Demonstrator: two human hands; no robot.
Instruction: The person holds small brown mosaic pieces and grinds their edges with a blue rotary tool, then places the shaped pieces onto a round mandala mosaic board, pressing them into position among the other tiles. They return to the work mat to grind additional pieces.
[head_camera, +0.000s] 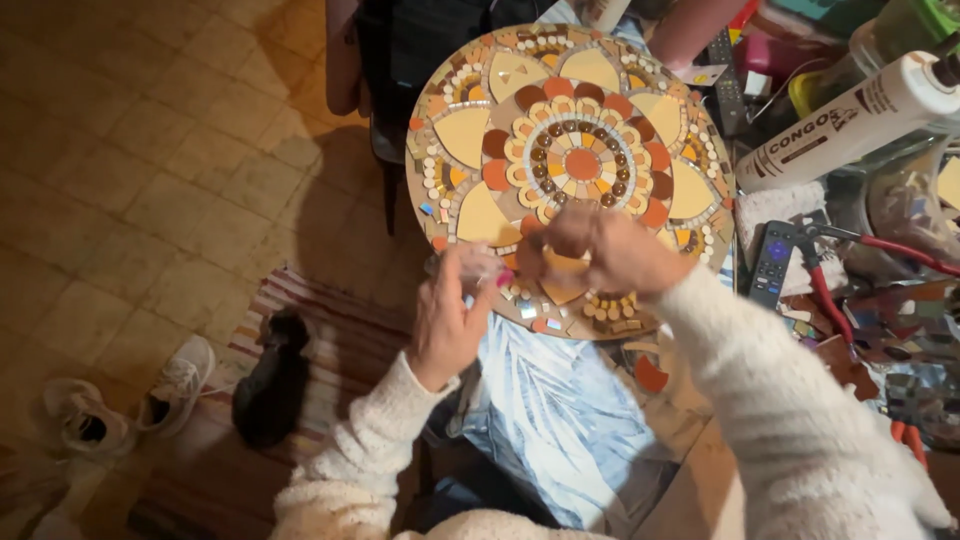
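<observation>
A round mosaic board (570, 160) with orange, yellow and brown tiles in a flower pattern rests on my lap and the table edge. My right hand (600, 250) hovers over its near rim, fingers pinched together on a small tile piece that I can barely see. My left hand (450, 310) is at the board's near left edge, closed around a small clear plastic container (470, 265) of pieces. Both arms wear a fuzzy cream sweater.
A white glue tube (850, 115), a black remote (772, 265), red-handled nippers (830, 290) and loose tile scraps crowd the table at right. On the tiled floor at left lie white sneakers (120, 400), a dark shoe (270, 385) and a striped rug (330, 330).
</observation>
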